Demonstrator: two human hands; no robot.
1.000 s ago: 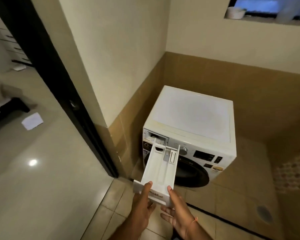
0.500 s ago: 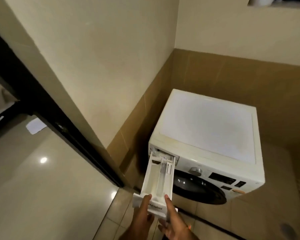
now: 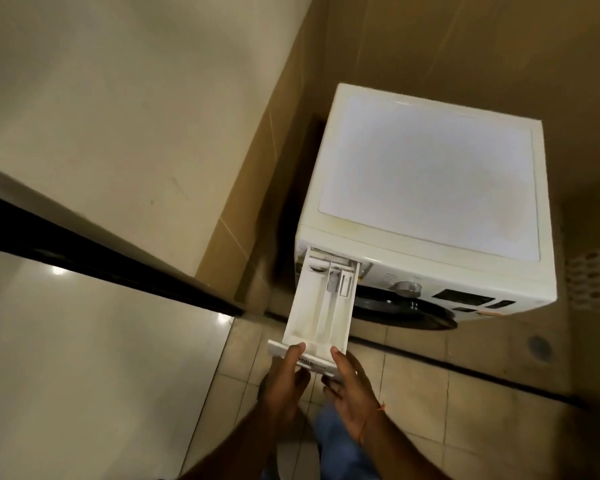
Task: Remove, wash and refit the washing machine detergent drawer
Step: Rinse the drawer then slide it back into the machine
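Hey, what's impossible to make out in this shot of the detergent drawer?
- Head view: detergent drawer rear end, hidden inside the washing machine slot.
- Drawer-front lettering, partly covered by left hand and right hand, blurred.
- Control panel markings: too small.

Place: home laundry corner, probably off a bathroom.
Evidence: washing machine (image 3: 426, 206), tiled floor (image 3: 413, 403), half-tiled wall (image 3: 267, 161).

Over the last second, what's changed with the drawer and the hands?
The detergent drawer has moved toward the washing machine: its back end, earlier short of the slot, now sits in the opening. The view has closed in. Unchanged: left hand and right hand keep their grip on its front panel.
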